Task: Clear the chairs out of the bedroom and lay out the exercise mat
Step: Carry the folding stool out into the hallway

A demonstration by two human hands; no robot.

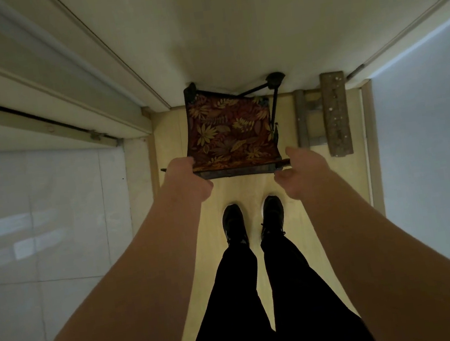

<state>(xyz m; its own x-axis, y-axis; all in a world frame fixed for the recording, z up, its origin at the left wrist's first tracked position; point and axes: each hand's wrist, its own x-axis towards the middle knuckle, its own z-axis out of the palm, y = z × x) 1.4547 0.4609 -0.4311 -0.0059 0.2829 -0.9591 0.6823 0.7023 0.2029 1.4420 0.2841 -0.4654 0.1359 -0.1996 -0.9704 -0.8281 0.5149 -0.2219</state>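
Past the black shoes [254, 219], the left hand [187, 180] clamps the folding chair [230, 132] by its near rail. The right hand [302, 171] curls at the rail's other end, grip unclear. The far legs meet the wall [228, 39] — probably chair-clearing; next, steady it and release.

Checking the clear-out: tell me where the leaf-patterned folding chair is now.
Head view, centre: the folding chair is just beyond the shoes, up against the wall ahead, the left hand gripping its near bar; a wooden block lies to its right.
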